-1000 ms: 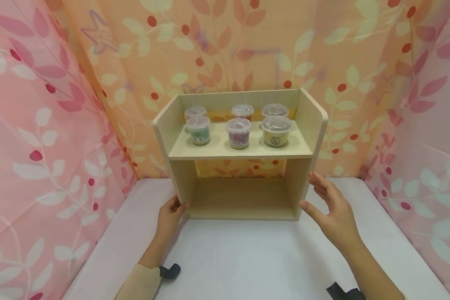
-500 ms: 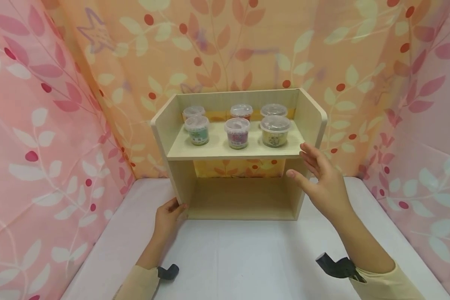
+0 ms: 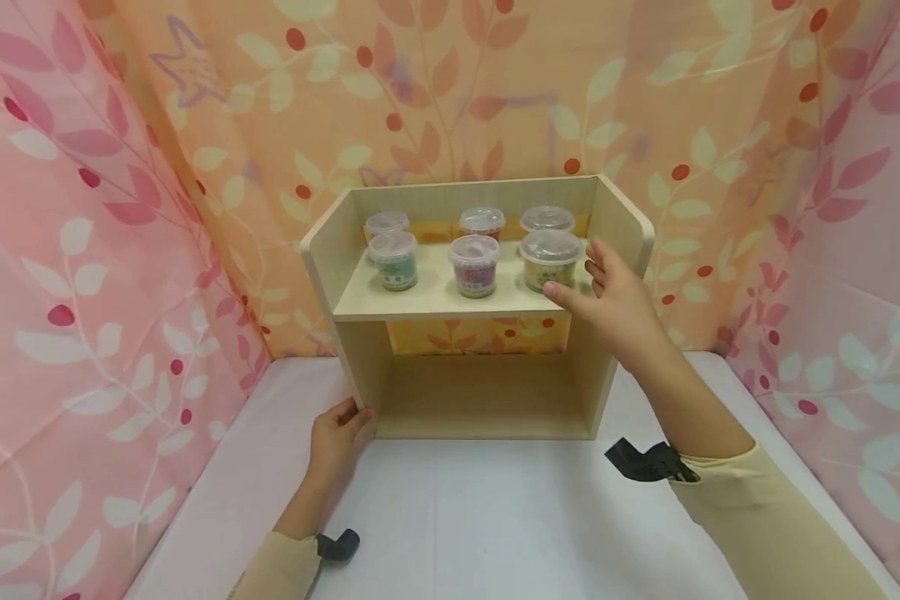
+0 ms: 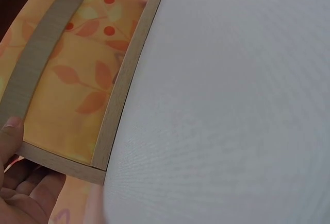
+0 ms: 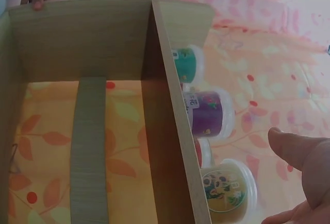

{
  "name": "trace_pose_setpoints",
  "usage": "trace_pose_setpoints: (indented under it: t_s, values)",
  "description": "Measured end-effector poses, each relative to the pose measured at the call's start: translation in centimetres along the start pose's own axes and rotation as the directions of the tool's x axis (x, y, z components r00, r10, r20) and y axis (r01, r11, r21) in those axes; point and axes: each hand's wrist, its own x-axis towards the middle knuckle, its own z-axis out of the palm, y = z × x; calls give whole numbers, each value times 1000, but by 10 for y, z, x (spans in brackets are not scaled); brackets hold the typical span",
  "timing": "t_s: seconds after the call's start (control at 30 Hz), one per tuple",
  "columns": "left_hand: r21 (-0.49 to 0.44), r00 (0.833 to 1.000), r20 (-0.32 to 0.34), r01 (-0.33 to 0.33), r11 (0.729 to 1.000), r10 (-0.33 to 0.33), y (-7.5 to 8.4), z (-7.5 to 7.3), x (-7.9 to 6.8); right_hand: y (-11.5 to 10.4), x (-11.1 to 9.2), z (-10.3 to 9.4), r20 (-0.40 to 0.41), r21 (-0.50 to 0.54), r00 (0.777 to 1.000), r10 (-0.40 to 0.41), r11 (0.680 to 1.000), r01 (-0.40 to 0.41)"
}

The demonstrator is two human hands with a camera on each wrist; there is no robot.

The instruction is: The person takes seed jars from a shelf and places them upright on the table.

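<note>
A light wooden two-tier shelf (image 3: 487, 400) stands on the table, bearing several clear-lidded plastic tubs on its upper board. My left hand (image 3: 335, 437) grips the lower left side panel; in the left wrist view its thumb (image 4: 11, 134) lies on the inner face and the fingers behind. My right hand (image 3: 621, 312) reaches over the upper board from the right, thumb and fingers spread around the front right yellow tub (image 3: 549, 271). In the right wrist view, a gap shows between that hand (image 5: 309, 172) and the tub. Left of it stand a purple tub (image 3: 475, 271) and a teal tub (image 3: 397, 271).
Behind the front row stand a red tub (image 3: 483, 222) and two more lidded tubs. A white cloth (image 3: 480, 517) covers the table. Orange floral curtain (image 3: 450, 92) hangs behind the shelf, with pink floral curtains (image 3: 82, 333) at the sides.
My right hand has risen from beside the lower right panel, moving up and inward to the front right yellow tub. The left hand keeps its grip on the left panel.
</note>
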Motion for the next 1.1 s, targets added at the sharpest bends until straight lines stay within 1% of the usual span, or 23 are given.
trace_pose_setpoints:
  t_s: [0.27,0.47,0.63,0.93,1.1]
  values:
    - [5,1000,16,23,1000,-24,-1,0,1,-2,21,4,-4,37,1000,20,999,-19]
    - [10,1000,21,16,1000,-16,0,-2,1,-2,34,5,-22,28,999,29,999,-28]
    - [12,1000,21,18,1000,-18,-1,-2,1,-3,39,6,-25,52,999,34,998,-33]
    - [-11,1000,8,8,1000,-8,0,-1,0,-2,46,6,-32,44,998,57,998,-55]
    - [-1,1000,8,10,1000,-10,-2,-1,0,-1,48,8,-49,60,997,64,996,-61]
